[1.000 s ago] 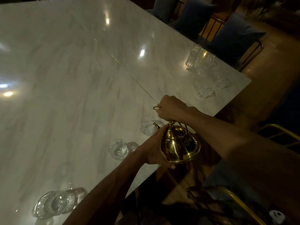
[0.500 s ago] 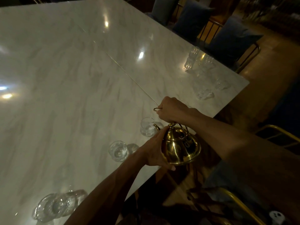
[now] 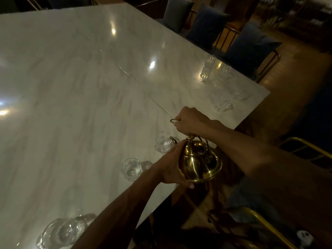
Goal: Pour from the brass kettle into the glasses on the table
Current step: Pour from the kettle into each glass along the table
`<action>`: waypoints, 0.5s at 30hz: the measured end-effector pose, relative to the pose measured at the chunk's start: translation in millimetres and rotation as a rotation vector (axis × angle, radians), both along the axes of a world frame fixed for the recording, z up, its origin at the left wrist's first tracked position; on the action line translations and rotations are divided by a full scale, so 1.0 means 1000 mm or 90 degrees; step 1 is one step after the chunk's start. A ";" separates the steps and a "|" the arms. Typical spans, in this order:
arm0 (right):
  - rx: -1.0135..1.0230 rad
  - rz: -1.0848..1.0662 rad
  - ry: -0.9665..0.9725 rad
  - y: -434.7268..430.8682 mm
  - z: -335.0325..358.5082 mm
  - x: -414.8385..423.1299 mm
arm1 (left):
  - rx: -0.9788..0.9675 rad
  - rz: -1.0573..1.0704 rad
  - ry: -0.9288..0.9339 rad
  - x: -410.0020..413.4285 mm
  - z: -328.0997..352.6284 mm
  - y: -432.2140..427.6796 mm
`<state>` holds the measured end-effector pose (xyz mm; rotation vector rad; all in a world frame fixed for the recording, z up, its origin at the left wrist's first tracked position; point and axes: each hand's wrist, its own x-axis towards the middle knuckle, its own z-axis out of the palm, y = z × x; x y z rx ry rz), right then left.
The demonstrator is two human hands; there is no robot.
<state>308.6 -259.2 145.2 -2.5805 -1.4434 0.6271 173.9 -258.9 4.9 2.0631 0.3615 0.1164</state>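
we hold the brass kettle (image 3: 200,162) just off the near edge of the marble desk (image 3: 75,108), with its spout leaning toward the nearest glass (image 3: 162,141). the relation that matters is spout to rim: the thin curved spout sits just beside that glass on its right side, touching or nearly touching its rim; in this dim light we cannot tell which. the kettle's long axis, from handle top to base, tilts away from us and to the left, so the body hangs over the desk edge while the spout reaches inward over the marble.

our right hand (image 3: 191,123) is the higher one, its fingers curled fully closed around the top of the looped handle, wrist bent down and forearm coming in from the lower right. our left hand (image 3: 170,166) comes in from below, its fingers wrapped part way round the left flank and underside of the kettle body, steadying and tipping it; a thumb tip shows under the base.

a second glass (image 3: 131,168) stands further left along the same edge, near but apart from the first, and a cluster of glasses (image 3: 66,230) sits at the bottom left corner. more glasses (image 3: 208,71) stand at the far right end, well apart from us.

we judge the pour into the first glass to be under way or about to begin; no stream is visible. the left hand lies nearer the second glass, so a shift leftward would probably be led from there.
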 end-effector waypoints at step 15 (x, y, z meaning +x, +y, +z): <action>0.108 -0.069 0.069 -0.052 0.034 0.013 | 0.151 -0.068 0.000 0.016 0.023 0.001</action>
